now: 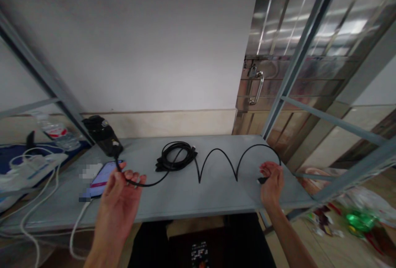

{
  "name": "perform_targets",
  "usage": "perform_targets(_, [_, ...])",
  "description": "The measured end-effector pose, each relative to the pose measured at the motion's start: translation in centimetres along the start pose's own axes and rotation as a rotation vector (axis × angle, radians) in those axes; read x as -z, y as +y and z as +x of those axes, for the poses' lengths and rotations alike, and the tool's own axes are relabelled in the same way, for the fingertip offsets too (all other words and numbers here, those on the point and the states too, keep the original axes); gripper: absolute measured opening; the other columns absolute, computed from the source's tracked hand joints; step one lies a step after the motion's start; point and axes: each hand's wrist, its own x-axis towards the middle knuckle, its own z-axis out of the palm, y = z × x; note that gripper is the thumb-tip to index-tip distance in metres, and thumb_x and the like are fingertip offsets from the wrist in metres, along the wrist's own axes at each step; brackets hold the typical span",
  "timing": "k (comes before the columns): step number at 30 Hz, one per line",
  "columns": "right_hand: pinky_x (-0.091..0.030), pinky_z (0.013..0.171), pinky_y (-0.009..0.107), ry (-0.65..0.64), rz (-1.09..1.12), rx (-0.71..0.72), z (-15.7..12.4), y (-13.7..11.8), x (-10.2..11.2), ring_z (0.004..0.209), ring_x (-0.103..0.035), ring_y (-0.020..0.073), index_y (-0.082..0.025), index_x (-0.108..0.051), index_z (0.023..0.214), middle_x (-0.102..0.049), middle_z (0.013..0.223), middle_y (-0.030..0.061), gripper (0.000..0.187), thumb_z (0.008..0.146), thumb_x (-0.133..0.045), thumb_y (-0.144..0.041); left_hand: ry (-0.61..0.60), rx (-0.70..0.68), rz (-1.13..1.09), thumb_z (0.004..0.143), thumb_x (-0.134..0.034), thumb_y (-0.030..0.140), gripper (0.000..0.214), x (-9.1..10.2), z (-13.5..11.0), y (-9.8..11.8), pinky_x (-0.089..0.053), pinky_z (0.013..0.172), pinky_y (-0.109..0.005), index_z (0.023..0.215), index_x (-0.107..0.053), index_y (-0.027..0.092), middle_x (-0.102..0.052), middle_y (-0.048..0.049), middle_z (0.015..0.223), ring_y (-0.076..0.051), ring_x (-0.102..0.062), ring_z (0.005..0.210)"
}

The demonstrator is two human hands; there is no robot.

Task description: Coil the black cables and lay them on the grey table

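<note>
A black cable lies partly wound in a coil [176, 156] on the grey tabletop. From the coil, one stretch of cable [218, 149] runs right in wavy loops to my right hand [272, 177]. That hand is closed around the end of the cable, and a dark connector [262, 180] pokes out at its left side. My left hand [123, 185], palm up with curled fingers, holds another stretch of the same cable left of the coil. A phone [103, 177] with a lit screen lies just behind my left hand, partly covered by it.
A dark bottle [105, 136] stands at the back left. Beyond the left frame post are a clear water bottle [58, 132] and a white power strip [40, 171] with white cords. Metal frame posts [297, 62] flank the grey table [192, 204]. Plastic bags [361, 214] lie on the floor at right.
</note>
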Motion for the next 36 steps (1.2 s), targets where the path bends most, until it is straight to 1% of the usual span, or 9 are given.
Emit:
perform_targets(3, [-0.063, 0.094, 0.048, -0.06, -0.058, 0.019, -0.1, -0.2, -0.1, 0.108, -0.079, 0.03, -0.023, -0.073, 0.122, -0.081, 0.121, 0.0171, 0.059, 0.114, -0.046, -0.075, -0.068, 0.141, -0.223, 0.102, -0.087, 0.056, 0.035, -4.6, -2.2, -2.5, -0.071, 0.104, -0.05, 0.127, -0.081, 0.033, -0.079, -0.0018, 0.107, -0.022, -0.077, 0.101])
perform_targets(7, [-0.063, 0.108, 0.057, -0.256, -0.16, 0.125, -0.7, -0.6, -0.3, 0.12, -0.081, 0.0339, -0.02, -0.073, 0.139, -0.083, 0.132, 0.0199, 0.068, 0.117, -0.037, -0.074, -0.148, 0.358, -0.564, 0.094, -0.1, 0.045, 0.039, -11.0, -4.8, -5.7, -0.068, 0.114, -0.047, 0.123, -0.083, 0.025, -0.085, -0.0049, 0.114, -0.023, -0.083, 0.113])
perform_targets(11, [-0.064, 0.113, 0.057, -0.492, -0.303, 0.22, -1.8, -0.9, -0.4, 0.128, -0.08, 0.0339, -0.021, -0.067, 0.156, -0.085, 0.133, 0.0186, 0.065, 0.121, -0.035, -0.066, -0.122, 0.609, -0.758, 0.102, -0.091, 0.023, 0.019, -14.9, -6.0, -8.3, -0.064, 0.123, -0.047, 0.12, -0.083, 0.021, -0.088, -0.0072, 0.116, -0.022, -0.086, 0.112])
perform_targets(15, [-0.065, 0.114, 0.051, -0.831, -0.485, 0.465, -3.0, -1.4, -0.7, 0.131, -0.079, 0.0313, -0.026, -0.068, 0.16, -0.086, 0.132, 0.0142, 0.051, 0.124, -0.039, -0.048, 0.018, 0.752, -0.764, 0.111, -0.072, 0.015, 0.011, -16.1, -6.7, -10.3, -0.066, 0.121, -0.048, 0.115, -0.082, 0.02, -0.089, -0.0092, 0.119, -0.022, -0.087, 0.112])
perform_targets(19, [-0.068, 0.107, 0.049, -1.097, -0.637, 0.771, -3.8, -1.7, -1.4, 0.112, -0.08, 0.0287, -0.028, -0.067, 0.161, -0.085, 0.124, 0.0112, 0.043, 0.122, -0.048, -0.031, -0.016, 0.798, -0.708, 0.116, -0.062, 0.021, 0.021, -16.3, -7.5, -11.8, -0.071, 0.108, -0.04, 0.115, -0.082, 0.017, -0.088, -0.0158, 0.126, -0.024, -0.086, 0.115])
perform_targets(27, [-0.068, 0.105, 0.05, -1.129, -0.706, 0.921, -4.0, -1.8, -2.0, 0.115, -0.077, 0.0292, -0.025, -0.075, 0.144, -0.08, 0.126, 0.0129, 0.029, 0.116, -0.067, -0.03, -0.231, 0.768, -0.655, 0.104, -0.088, 0.044, 0.033, -18.4, -8.0, -12.1, -0.069, 0.105, -0.042, 0.12, -0.083, 0.016, -0.088, -0.0144, 0.117, -0.029, -0.086, 0.111])
perform_targets(30, [-0.067, 0.105, 0.051, -1.122, -0.684, 0.918, -4.0, -1.6, -2.0, 0.116, -0.077, 0.0297, -0.023, -0.077, 0.134, -0.079, 0.128, 0.0127, 0.021, 0.114, -0.072, -0.031, -0.301, 0.737, -0.601, 0.091, -0.102, 0.038, 0.038, -19.4, -7.8, -11.9, -0.068, 0.087, -0.032, 0.114, -0.081, 0.016, -0.085, -0.0071, 0.099, -0.021, -0.082, 0.09])
perform_targets(33, [-0.065, 0.108, 0.053, -1.144, -0.664, 0.916, -3.9, -1.3, -2.0, 0.12, -0.077, 0.0307, -0.023, -0.075, 0.135, -0.08, 0.13, 0.0123, 0.024, 0.113, -0.075, -0.034, -0.375, 0.724, -0.635, 0.08, -0.11, 0.033, 0.046, -20.0, -7.5, -11.4, -0.06, 0.072, -0.026, 0.108, -0.079, 0.016, -0.071, 0.0027, 0.08, -0.011, -0.065, 0.066])
perform_targets(36, [-0.064, 0.11, 0.054, -1.172, -0.636, 0.938, -3.9, -1.2, -1.9, 0.121, -0.077, 0.0314, -0.022, -0.072, 0.139, -0.081, 0.129, 0.0128, 0.038, 0.11, -0.081, -0.044, -0.406, 0.723, -0.677, 0.08, -0.111, 0.04, 0.055, -20.3, -7.2, -10.8, -0.052, 0.064, -0.023, 0.116, -0.079, 0.013, -0.052, 0.0103, 0.069, -0.005, -0.042, 0.056])
